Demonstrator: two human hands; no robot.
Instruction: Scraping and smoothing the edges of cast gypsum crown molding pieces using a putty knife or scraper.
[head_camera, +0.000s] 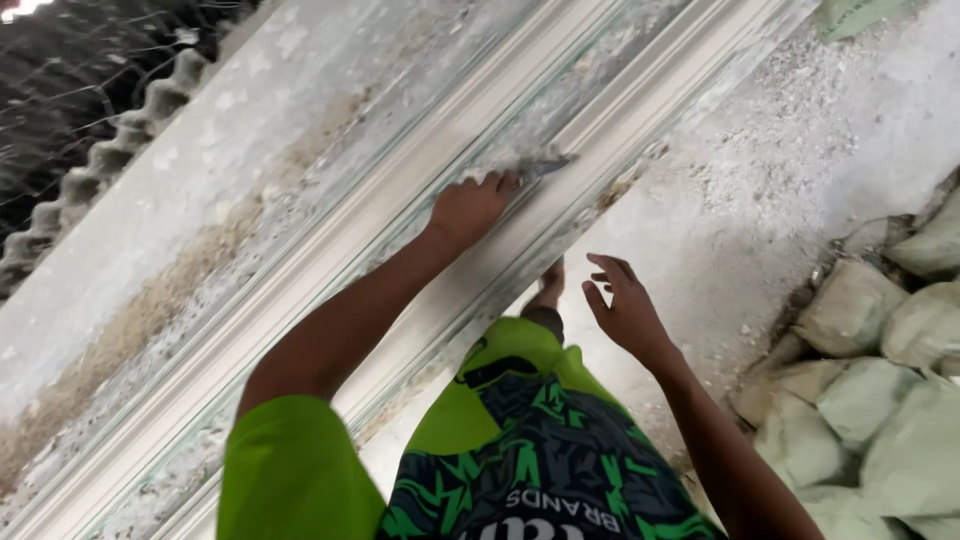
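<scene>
- Your left hand is closed round a small scraper; fingers curled tight on the handle, the grey blade sticks out past the knuckles toward the upper right.
- The blade lies flat in the middle groove of the long white moulding, touching it, w/ plaster crumbs around the tip.
- The moulding's long axis runs diagonally, lower left to upper right; the scraper points along that same axis, not across it.
- Your right hand hangs off the moulding's lower-right edge, well apart from the blade; fingers spread wide, holding nothing.
- So the left hand is on the tool, the right is the far one.
- Beyond the moulding's upper-left side sits a corrugated sheet; to its lower right, past the dusty floor, a pile of filled sacks.
- Can't tell the blade's exact shape; it's blurred.
</scene>
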